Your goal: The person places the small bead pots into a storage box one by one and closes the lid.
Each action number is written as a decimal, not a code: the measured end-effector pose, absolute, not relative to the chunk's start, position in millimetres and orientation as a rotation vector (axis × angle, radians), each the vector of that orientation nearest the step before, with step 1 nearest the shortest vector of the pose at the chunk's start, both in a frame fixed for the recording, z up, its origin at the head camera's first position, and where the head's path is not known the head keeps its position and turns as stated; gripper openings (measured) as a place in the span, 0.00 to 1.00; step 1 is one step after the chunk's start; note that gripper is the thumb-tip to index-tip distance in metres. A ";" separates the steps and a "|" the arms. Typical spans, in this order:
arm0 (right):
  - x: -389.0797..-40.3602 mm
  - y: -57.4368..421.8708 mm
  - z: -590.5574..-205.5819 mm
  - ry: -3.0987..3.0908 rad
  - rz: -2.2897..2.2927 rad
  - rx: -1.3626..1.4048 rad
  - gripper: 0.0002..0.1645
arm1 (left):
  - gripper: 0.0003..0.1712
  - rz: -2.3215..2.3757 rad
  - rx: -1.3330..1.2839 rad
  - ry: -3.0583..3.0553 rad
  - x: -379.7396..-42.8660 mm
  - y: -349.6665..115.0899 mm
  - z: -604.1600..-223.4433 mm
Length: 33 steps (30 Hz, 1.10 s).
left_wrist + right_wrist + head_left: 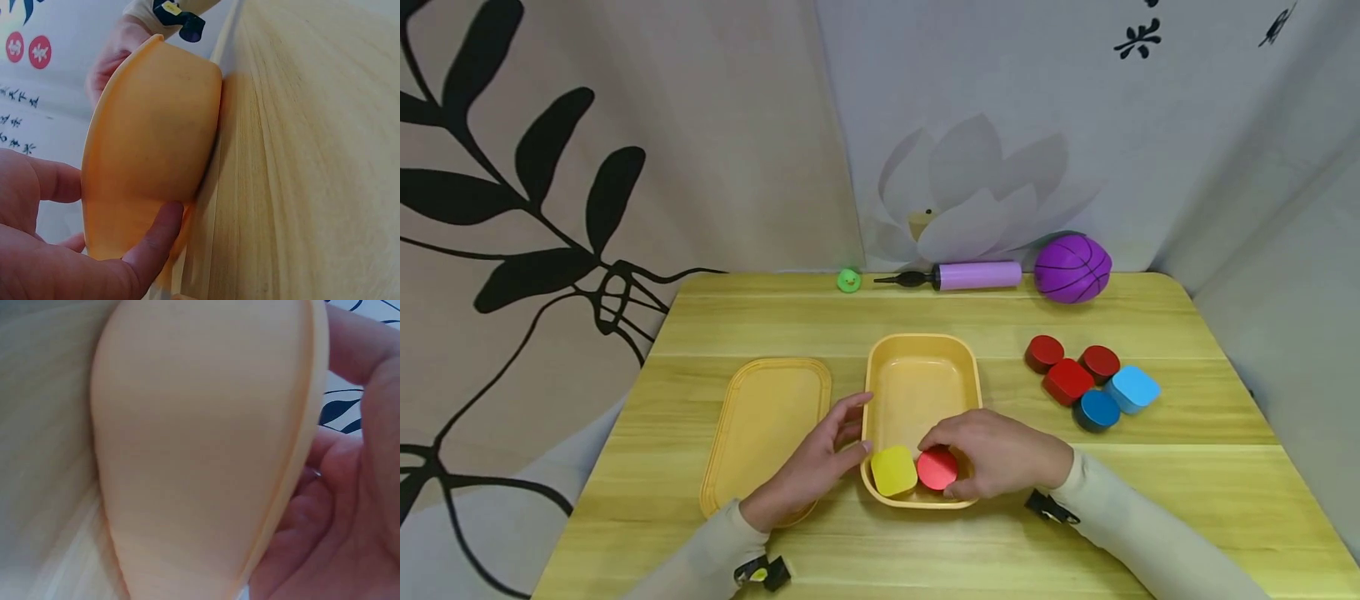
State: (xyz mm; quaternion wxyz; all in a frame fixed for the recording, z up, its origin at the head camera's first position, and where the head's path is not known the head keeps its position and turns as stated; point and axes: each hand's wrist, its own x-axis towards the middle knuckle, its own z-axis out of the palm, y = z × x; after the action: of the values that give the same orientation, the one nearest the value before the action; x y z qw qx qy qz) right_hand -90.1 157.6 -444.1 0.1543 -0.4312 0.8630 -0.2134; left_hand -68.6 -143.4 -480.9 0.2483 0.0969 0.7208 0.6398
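Observation:
A yellow-orange plastic box (917,392) stands on the table, with a yellow rounded square block (893,471) in its near left corner. Beside that block, a red round block (937,468) is pinched by my right hand (1000,454), which reaches over the box's right rim. My left hand (816,462) touches the box's left side; in the left wrist view the thumb (159,240) lies against the outer wall and a finger meets the rim. The right wrist view shows the box's outer wall (200,437) and part of the right hand, the block hidden.
A matching lid (775,417) lies left of the box. To the right sit red blocks (1067,381) and blue blocks (1132,389). Along the back edge are a green round toy (848,280), a purple hand pump (977,276) and a purple ball (1072,268).

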 end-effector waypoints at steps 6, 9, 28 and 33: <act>-90.9 155.0 -442.2 2.434 -0.595 -1.211 0.29 | 0.38 1.742 0.253 1.968 -67.5 -143.8 -480.9; -91.4 154.8 -442.0 2.430 -0.587 -1.209 0.29 | 0.38 1.745 0.250 1.963 -67.5 -143.8 -480.5; -93.3 172.7 -432.1 2.560 -0.795 -1.147 0.26 | 0.39 1.756 0.243 1.941 -66.1 -142.4 -480.3; -95.7 184.3 -429.1 2.629 -0.863 -1.170 0.28 | 0.39 1.748 0.243 1.952 -66.0 -142.4 -479.9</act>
State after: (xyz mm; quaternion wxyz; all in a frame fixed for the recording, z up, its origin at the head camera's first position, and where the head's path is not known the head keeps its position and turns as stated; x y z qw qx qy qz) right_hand -95.7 184.3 -429.1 0.0687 -0.3885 0.8731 -0.2864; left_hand -66.0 -142.4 -479.9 0.2521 0.0894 0.7177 0.6429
